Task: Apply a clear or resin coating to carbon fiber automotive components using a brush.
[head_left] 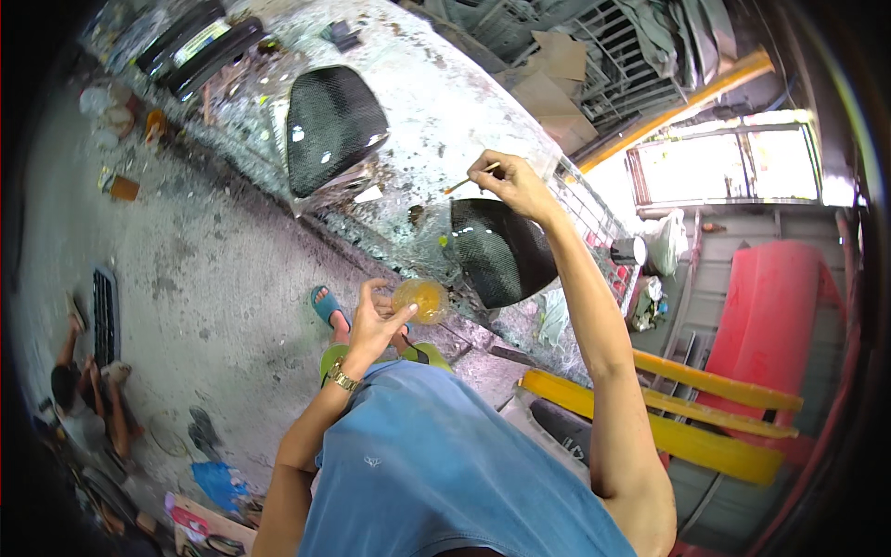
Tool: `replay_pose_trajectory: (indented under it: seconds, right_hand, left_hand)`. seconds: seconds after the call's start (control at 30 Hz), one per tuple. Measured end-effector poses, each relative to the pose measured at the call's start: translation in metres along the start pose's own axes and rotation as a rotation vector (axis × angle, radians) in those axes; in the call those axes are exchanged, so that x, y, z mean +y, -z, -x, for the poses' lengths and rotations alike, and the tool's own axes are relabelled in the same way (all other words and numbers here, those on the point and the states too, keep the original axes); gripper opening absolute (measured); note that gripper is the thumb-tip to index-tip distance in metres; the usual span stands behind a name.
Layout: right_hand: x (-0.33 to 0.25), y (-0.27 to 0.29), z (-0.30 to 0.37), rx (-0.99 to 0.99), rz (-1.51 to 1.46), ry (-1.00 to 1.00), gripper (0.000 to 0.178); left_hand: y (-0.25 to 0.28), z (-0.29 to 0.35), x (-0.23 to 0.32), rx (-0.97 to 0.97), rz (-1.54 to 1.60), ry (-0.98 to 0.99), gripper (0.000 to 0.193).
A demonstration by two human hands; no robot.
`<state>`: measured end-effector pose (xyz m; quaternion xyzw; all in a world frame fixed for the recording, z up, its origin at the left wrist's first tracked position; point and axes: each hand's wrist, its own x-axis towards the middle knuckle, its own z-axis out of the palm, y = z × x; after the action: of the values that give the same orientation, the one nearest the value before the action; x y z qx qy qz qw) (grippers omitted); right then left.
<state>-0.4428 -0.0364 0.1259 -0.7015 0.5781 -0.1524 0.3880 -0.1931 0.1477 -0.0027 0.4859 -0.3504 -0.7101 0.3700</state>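
Note:
My left hand is closed around a clear plastic cup with yellow-orange liquid in it, held low beside the workbench edge. A thin paintbrush is pinched in my right hand, its orange-tinted tip pointing left and hanging over the bench. Just below that hand lies a glossy black panel with a woven carbon-fibre pattern; my right forearm covers part of its right edge. A second woven black panel rests farther left on the stained white workbench.
Black car parts sit at the bench's far left end. A wire rack and a tin can stand on the right, near yellow bars and a red panel. Another person sits on the floor at lower left.

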Motion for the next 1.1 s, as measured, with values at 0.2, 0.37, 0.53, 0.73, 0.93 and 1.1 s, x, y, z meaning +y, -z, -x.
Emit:
replay_pose_trajectory:
  seconds: [0.2,0.37,0.53,0.73,0.93,1.1]
  right_hand:
    - [0.019,0.036,0.043,0.002,-0.119,0.004,0.017]
    - [0.052,0.072,0.104,0.086,-0.156,-0.005,0.018]
    - [0.096,0.087,0.159,0.143,-0.277,-0.008,0.018]
    - [0.142,0.099,0.202,0.157,-0.348,-0.003,0.013]
    - [0.148,0.122,0.219,0.123,-0.367,0.028,0.011]
    - [0.129,0.120,0.233,0.176,-0.514,0.055,0.013]
  left_hand:
    - [-0.005,0.008,-0.011,0.104,0.047,-0.061,0.058]
    - [-0.025,0.025,-0.015,0.215,-0.048,-0.049,0.052]
    - [-0.051,0.046,-0.028,0.359,-0.054,-0.038,0.048]
    - [-0.087,0.069,-0.039,0.478,-0.024,-0.057,0.045]
    - [-0.117,0.095,-0.052,0.542,-0.011,-0.075,0.042]
    - [-0.135,0.099,-0.070,0.429,0.019,-0.040,0.044]
